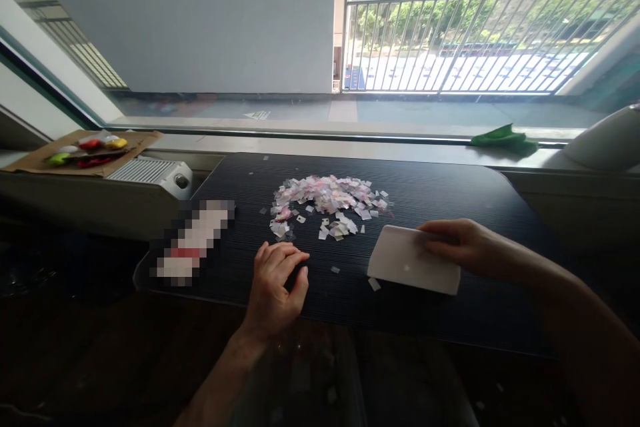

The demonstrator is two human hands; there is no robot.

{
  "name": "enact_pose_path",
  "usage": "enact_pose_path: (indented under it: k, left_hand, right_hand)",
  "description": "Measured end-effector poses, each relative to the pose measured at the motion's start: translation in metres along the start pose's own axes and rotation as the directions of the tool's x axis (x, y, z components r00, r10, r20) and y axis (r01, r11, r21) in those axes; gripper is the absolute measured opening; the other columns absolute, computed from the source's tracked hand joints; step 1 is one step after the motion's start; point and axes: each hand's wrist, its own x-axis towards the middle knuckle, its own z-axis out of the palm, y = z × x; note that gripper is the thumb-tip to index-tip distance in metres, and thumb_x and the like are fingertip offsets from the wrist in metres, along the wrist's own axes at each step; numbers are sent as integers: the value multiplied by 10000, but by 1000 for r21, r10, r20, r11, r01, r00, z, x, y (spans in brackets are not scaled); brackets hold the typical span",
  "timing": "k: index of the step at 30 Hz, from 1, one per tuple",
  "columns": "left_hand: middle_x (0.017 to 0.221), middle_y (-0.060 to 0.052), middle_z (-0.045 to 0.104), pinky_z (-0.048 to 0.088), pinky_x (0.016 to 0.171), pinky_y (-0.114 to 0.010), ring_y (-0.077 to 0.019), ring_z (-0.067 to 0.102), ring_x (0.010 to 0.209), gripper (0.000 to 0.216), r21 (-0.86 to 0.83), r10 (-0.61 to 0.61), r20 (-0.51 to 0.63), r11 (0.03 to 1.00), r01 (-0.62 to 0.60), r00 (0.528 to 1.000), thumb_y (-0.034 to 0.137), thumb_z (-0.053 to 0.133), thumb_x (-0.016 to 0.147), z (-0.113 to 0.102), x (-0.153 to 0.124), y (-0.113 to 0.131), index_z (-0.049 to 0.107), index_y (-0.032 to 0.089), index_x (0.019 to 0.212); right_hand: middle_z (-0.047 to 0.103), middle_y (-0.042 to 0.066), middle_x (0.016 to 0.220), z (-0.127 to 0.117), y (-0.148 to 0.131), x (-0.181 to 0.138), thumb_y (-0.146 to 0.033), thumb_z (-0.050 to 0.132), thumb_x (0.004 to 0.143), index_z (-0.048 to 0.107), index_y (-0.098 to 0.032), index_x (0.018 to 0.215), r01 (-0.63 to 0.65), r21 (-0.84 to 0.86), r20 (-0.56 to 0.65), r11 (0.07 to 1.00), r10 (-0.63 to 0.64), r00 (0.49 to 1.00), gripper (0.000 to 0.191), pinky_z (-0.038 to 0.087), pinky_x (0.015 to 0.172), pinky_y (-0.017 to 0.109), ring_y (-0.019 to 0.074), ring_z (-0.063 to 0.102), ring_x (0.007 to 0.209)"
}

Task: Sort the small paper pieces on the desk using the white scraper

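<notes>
My right hand (453,243) grips a white box (407,260) by its upper right edge, low over the dark table. What is inside the box, if anything, does not show. My left hand (277,280) is at the table's near side, fingers loosely curved and thumb apart, with nothing in it. Just beyond it spreads a heap of small paper scraps (325,195), white and pinkish. A smaller cluster (340,227) lies in front of the heap. One loose scrap (374,284) is by the box's lower left corner, and another (335,269) lies between my hands.
The black table (225,180) stands against a windowsill. On its left lies a blurred-out pale item with a red band (193,240). A white heater-like unit (155,177) and cardboard (30,157) with colourful pieces are farther left. Green cloth-like material (505,140) rests on the sill.
</notes>
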Motion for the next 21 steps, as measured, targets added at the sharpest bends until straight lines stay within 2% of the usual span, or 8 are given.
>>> enact_pose_path:
  k: [4, 9, 14, 21]
  left_hand:
    - [949, -48, 675, 349, 1051, -514, -232, 620, 1006, 151, -3, -1, 1, 1000, 1, 1000, 163, 522, 880, -1, 0, 0, 633, 203, 973]
    - [959, -50, 673, 341, 1060, -524, -236, 618, 1019, 153, -6, -8, 12, 1000, 8, 1000, 166, 519, 884, -1, 0, 1, 631, 203, 980]
    - [963, -58, 672, 349, 1047, -534, -242, 617, 1019, 157, -7, -6, 21, 1000, 7, 1000, 160, 516, 886, -2, 1, 1, 634, 194, 984]
    - [962, -54, 676, 348, 1051, -525, -237, 618, 1016, 158, -8, -14, 20, 1000, 14, 1000, 173, 516, 885, -1, 1, 1, 637, 204, 982]
  right_hand:
    - [769, 41, 853, -1, -1, 4, -390, 593, 774, 739, -162, 948, -9, 11, 140, 1000, 7, 990, 322, 510, 626, 268, 213, 677, 763]
    - [755, 42, 866, 3, 0, -2, -386, 590, 783, 735, -153, 948, -28, 13, 237, 1000, 24, 971, 320, 494, 649, 271, 219, 662, 789]
    - [747, 45, 873, 5, 1, -5, -380, 590, 797, 734, -142, 967, -31, 44, 284, 999, 17, 959, 325, 488, 660, 268, 219, 654, 797]
    - [739, 36, 819, 4, -7, -24, -421, 590, 807, 734, -167, 939, -45, 33, 284, 998, 34, 958, 320, 477, 616, 261, 206, 642, 752]
